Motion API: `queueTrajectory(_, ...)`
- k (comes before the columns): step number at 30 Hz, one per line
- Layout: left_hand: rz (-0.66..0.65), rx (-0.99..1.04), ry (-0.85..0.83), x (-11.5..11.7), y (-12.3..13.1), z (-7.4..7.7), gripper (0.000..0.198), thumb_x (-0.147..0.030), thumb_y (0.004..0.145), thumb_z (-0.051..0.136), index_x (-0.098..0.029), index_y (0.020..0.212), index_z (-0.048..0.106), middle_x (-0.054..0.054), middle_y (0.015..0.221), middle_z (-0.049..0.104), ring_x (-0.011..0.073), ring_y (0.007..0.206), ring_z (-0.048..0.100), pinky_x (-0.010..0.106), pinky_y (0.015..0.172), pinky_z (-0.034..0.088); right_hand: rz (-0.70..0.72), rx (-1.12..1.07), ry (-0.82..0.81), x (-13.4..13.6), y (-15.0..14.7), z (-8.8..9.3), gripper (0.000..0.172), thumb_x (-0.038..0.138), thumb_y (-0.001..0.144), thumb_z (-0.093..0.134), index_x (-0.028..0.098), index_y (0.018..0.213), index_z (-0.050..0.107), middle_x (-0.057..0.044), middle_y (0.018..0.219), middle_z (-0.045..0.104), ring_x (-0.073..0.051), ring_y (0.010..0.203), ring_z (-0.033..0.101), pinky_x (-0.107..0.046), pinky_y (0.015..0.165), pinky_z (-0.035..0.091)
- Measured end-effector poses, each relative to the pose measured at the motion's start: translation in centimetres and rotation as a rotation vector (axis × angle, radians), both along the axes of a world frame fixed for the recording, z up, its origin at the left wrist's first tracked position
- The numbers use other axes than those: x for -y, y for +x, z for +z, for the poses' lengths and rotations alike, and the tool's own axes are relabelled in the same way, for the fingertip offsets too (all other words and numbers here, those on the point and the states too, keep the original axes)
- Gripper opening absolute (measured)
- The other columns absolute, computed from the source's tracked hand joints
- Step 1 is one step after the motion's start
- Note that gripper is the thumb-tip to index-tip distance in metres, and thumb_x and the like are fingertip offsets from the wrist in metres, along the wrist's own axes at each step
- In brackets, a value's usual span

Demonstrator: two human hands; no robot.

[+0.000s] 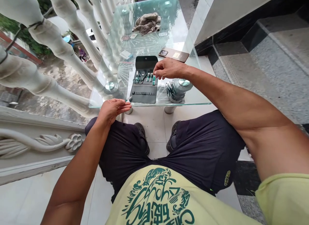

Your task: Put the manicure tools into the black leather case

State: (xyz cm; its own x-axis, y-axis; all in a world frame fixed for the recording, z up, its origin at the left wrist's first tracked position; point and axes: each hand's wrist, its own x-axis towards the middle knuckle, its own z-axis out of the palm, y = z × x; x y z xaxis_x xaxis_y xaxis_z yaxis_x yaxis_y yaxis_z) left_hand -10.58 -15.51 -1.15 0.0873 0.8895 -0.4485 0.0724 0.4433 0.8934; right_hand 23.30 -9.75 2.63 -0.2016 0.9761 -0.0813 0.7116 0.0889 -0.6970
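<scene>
A black manicure case [144,89] lies open on the glass table [193,101], with several green-handled tools in its loops. My right hand [169,69] hovers over the case's right side, fingers pinched together at a green tool [154,79]. My left hand [113,109] is at the table's near edge, left of the case, fingers curled around a small green-tipped tool [127,100]. A loose pile of metal tools [172,89] lies right of the case.
A brown phone [174,54] lies beyond the case, a crumpled cloth [147,23] at the far end, and a small box [126,54] to the left. White balusters [72,28] run along the left; a tiled wall and step rise on the right.
</scene>
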Motion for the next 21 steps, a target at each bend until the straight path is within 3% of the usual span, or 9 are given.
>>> queueTrajectory(5, 0.030, -0.019, 0.035, 0.0, 1.0, -0.3, 0.019, -0.011, 0.088, 0.086, -0.017, 0.086, 0.068, 0.013, 0.093, 0.086, 0.0225, 0.087, 0.087, 0.034, 0.092, 0.074, 0.006, 0.068, 0.040, 0.2, 0.2, 0.2, 0.021, 0.036, 0.106, 0.081, 0.017, 0.115, 0.085, -0.011, 0.096, 0.084, -0.030, 0.098, 0.081, -0.042, 0.088, 0.067)
queueTrajectory(8, 0.020, -0.044, 0.056, 0.2, 1.8, -0.4, 0.017, -0.013, 0.091, 0.083, -0.017, 0.086, 0.068, 0.011, 0.092, 0.086, 0.0177, 0.077, 0.083, 0.029, 0.079, 0.071, 0.002, 0.093, 0.045, 0.3, 0.3, 0.3, 0.018, 0.033, 0.106, 0.080, 0.017, 0.110, 0.085, -0.011, 0.097, 0.084, -0.029, 0.098, 0.082, -0.040, 0.088, 0.065)
queueTrajectory(11, -0.003, -0.099, 0.071, 0.2, 2.4, -0.5, 0.012, -0.013, 0.092, 0.078, -0.015, 0.085, 0.068, 0.013, 0.093, 0.086, 0.0130, 0.065, 0.075, 0.022, 0.059, 0.059, -0.006, 0.138, 0.046, 0.5, 0.3, 0.4, 0.018, 0.031, 0.107, 0.078, 0.016, 0.107, 0.087, -0.012, 0.099, 0.085, -0.029, 0.100, 0.083, -0.039, 0.089, 0.063)
queueTrajectory(14, -0.014, -0.167, 0.096, 0.1, 3.0, -0.5, 0.011, -0.011, 0.091, 0.074, -0.016, 0.084, 0.065, 0.014, 0.095, 0.087, 0.0107, 0.056, 0.069, 0.019, 0.043, 0.039, -0.007, 0.183, 0.043, 0.5, 0.4, 0.5, 0.020, 0.034, 0.106, 0.078, 0.017, 0.111, 0.088, -0.012, 0.102, 0.087, -0.030, 0.102, 0.082, -0.039, 0.090, 0.062)
queueTrajectory(17, -0.065, -0.211, 0.088, -0.2, 3.4, -0.4, 0.012, -0.010, 0.086, 0.072, -0.017, 0.083, 0.062, 0.017, 0.101, 0.088, 0.0109, 0.050, 0.066, 0.021, 0.039, 0.027, 0.006, 0.225, 0.047, 0.5, 0.5, 0.5, 0.024, 0.037, 0.105, 0.079, 0.017, 0.114, 0.089, -0.012, 0.103, 0.087, -0.031, 0.104, 0.082, -0.040, 0.091, 0.060)
queueTrajectory(21, -0.101, -0.245, 0.053, -1.0, 3.5, -0.3, 0.018, -0.010, 0.078, 0.074, -0.018, 0.078, 0.058, 0.018, 0.103, 0.089, 0.0102, 0.047, 0.061, 0.023, 0.040, 0.024, 0.018, 0.282, 0.055, 0.5, 0.5, 0.5, 0.027, 0.038, 0.106, 0.076, 0.017, 0.117, 0.089, -0.012, 0.105, 0.088, -0.032, 0.104, 0.081, -0.040, 0.090, 0.059)
